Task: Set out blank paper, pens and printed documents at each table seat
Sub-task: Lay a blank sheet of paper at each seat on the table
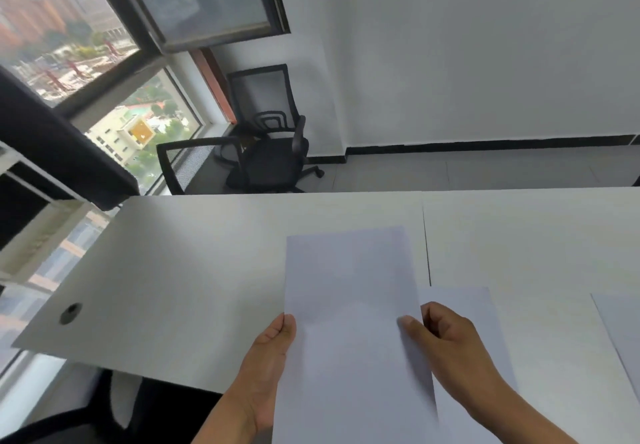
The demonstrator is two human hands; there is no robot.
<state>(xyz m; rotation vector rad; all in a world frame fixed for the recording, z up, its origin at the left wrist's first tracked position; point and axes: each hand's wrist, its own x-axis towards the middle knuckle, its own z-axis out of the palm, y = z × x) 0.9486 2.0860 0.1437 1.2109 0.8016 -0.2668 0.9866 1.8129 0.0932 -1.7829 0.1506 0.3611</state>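
Between our hands, each grip pinches a sheet [349, 305]: left hand [268, 357] at its left edge, right hand [446, 343] at its right, above the worktop [194, 253]. Two more sheets [464, 308] lie rightward; chairs [270, 153] stand beyond.

A blank white sheet of paper [349, 322] is held above the white table [194, 270], pinched at its left edge and at its right edge, its long side running away from the person. A second blank sheet [460, 308] is laid flat on the table just right of it, partly covered. The corner of a third sheet [620, 329] is seen at the right edge.
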